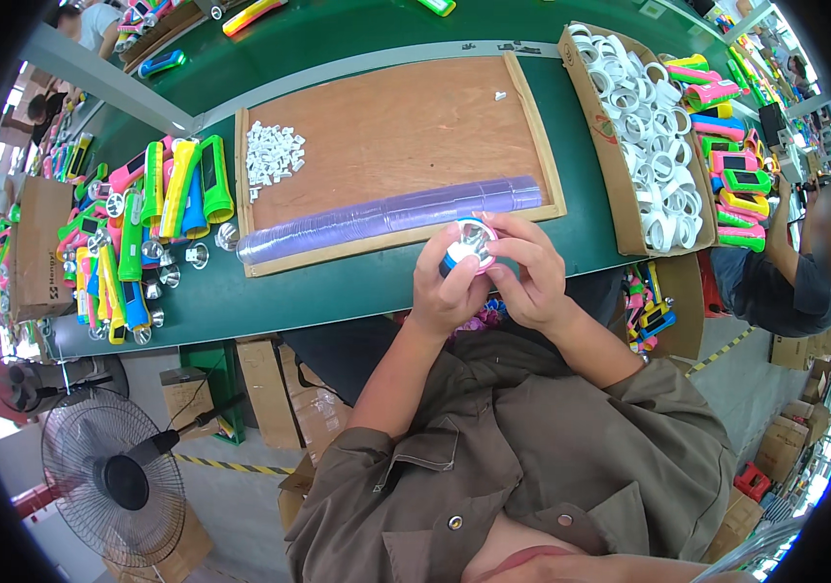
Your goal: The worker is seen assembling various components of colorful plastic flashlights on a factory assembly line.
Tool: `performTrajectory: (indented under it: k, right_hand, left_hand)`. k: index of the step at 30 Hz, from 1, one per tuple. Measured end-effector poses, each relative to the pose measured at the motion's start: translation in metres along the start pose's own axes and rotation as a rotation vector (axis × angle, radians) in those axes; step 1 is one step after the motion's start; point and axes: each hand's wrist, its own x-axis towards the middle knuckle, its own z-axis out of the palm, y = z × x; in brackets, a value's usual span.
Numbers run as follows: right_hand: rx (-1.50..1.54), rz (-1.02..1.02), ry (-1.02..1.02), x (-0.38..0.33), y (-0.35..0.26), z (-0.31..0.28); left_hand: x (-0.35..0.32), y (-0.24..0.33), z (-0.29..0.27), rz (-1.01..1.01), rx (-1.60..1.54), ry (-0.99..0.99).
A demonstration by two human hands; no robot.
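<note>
Above the table's near edge, both hands hold a flashlight (475, 239) with its head turned up, showing a shiny reflector and a blue and pink rim. Its body is mostly hidden behind my fingers. My left hand (447, 284) is wrapped round the left side of the head. The thumb and fingers of my right hand (529, 274) press at the rim from the right. Just beyond them, a long stack of clear discs (391, 217) with a purple tint lies along the near side of a wooden tray (386, 121). Small white plastic pieces (275, 154) are heaped at the tray's left.
Right of the tray stands a cardboard box (608, 146) full of white rings (663, 160). Colourful flashlights (182, 189) and loose reflectors (197, 255) crowd the left. More flashlights (741, 182) lie far right, near another person (775, 282). A fan (124, 481) stands lower left.
</note>
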Motion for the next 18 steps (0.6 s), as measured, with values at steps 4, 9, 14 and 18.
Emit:
performTrajectory:
  k: [4, 9, 14, 18]
  right_hand:
    - [0.001, 0.022, 0.053, -0.004, -0.009, 0.005]
    - [-0.010, -0.087, 0.094, -0.003, -0.004, 0.010]
    - [-0.035, -0.030, 0.039, -0.002, 0.001, 0.012]
    - [-0.011, 0.018, 0.073, 0.006, -0.006, 0.013]
  left_hand:
    - [0.002, 0.001, 0.000, 0.042, 0.099, 0.047]
    - [-0.003, -0.007, 0.002, 0.056, 0.090, 0.056]
    - [-0.004, -0.011, 0.000, 0.049, 0.137, 0.027]
    - [0.001, -0.014, 0.006, 0.044, 0.086, 0.056]
